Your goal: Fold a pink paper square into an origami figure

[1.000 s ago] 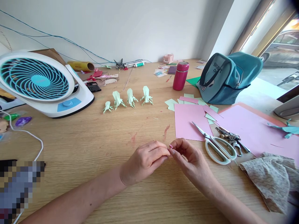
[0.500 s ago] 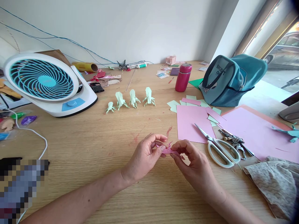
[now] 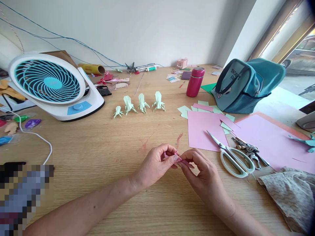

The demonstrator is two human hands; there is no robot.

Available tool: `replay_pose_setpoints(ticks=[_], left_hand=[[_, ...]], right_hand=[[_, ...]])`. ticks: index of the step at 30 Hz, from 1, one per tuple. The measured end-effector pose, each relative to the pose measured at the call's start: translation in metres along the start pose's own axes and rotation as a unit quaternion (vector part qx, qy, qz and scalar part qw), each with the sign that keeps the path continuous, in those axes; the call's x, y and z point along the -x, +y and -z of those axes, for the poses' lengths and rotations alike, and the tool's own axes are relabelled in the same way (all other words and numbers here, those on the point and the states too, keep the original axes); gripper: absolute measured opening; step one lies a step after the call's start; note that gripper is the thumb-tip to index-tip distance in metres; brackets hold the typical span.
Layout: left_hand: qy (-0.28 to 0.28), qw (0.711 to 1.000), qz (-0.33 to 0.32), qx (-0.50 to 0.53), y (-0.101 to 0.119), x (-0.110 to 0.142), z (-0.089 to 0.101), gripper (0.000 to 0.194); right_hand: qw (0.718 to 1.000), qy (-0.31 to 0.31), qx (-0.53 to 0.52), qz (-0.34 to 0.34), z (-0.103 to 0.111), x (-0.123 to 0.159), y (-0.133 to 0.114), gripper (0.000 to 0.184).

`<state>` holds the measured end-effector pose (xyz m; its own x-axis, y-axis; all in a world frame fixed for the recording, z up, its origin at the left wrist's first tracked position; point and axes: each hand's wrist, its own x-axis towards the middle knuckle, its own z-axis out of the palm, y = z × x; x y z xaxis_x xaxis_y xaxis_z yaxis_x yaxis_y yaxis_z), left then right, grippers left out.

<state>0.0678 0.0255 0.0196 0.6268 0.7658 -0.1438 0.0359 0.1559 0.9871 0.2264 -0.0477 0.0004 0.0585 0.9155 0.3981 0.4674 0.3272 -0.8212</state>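
Note:
A small folded piece of pink paper [image 3: 187, 163] is pinched between my two hands, above the near middle of the table. My left hand [image 3: 157, 167] is closed on its left part, thumb on top. With thumb and fingertips, my right hand [image 3: 203, 173] grips the right part. Fingers cover most of the paper, so its full shape is hidden. Beyond my hands, several pale green origami figures [image 3: 143, 104] with thin legs stand in a row. A square pink sheet [image 3: 203, 127] lies to the right, with white-handled scissors [image 3: 236, 160] overlapping its edge.
A white and blue fan [image 3: 78, 105] stands at the left. Farther back on the right are a magenta flask [image 3: 195, 82] and a blue bag [image 3: 242, 87]. Keys [image 3: 251, 152], a larger pink sheet [image 3: 261, 137], green paper scraps [image 3: 183, 111] and a patterned cloth [image 3: 287, 193] lie at right.
One second ago, my hands covered nearly all of the pink paper. Half a second ago its folded length showed between them; now my fingertips are closer together over its middle. The view shifted slightly.

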Motion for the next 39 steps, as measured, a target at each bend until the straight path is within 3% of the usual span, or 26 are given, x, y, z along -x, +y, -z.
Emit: replay_pose_setpoints(ticks=[5, 11, 17, 23, 28, 34, 39], left_hand=[[0.004, 1.0, -0.021, -0.014, -0.006, 0.0, -0.002, 0.032], [0.011, 0.995, -0.093, -0.038, -0.013, 0.0, -0.005, 0.022], [0.009, 0.98, -0.129, -0.153, -0.01, 0.002, -0.004, 0.012], [-0.026, 0.977, -0.136, -0.165, -0.001, 0.001, 0.005, 0.007], [-0.015, 0.976, -0.124, -0.178, 0.001, -0.002, 0.009, 0.004], [0.015, 0.986, -0.091, -0.139, -0.001, -0.005, 0.01, 0.004], [0.005, 0.983, -0.087, -0.159, -0.003, -0.007, 0.011, 0.003]], right_hand=[[0.999, 0.008, -0.017, -0.051, -0.002, 0.001, -0.001, 0.014], [0.991, 0.008, -0.069, -0.112, -0.007, 0.001, 0.003, 0.019], [0.978, 0.009, -0.136, -0.161, -0.008, 0.001, 0.01, 0.023], [0.978, 0.017, -0.16, -0.133, -0.001, 0.0, 0.018, 0.015], [0.99, -0.011, -0.103, -0.095, 0.004, -0.002, 0.015, 0.005], [0.999, -0.016, -0.007, -0.043, 0.008, -0.004, 0.006, 0.01], [0.996, -0.028, -0.001, -0.082, 0.009, -0.003, 0.005, 0.012]])
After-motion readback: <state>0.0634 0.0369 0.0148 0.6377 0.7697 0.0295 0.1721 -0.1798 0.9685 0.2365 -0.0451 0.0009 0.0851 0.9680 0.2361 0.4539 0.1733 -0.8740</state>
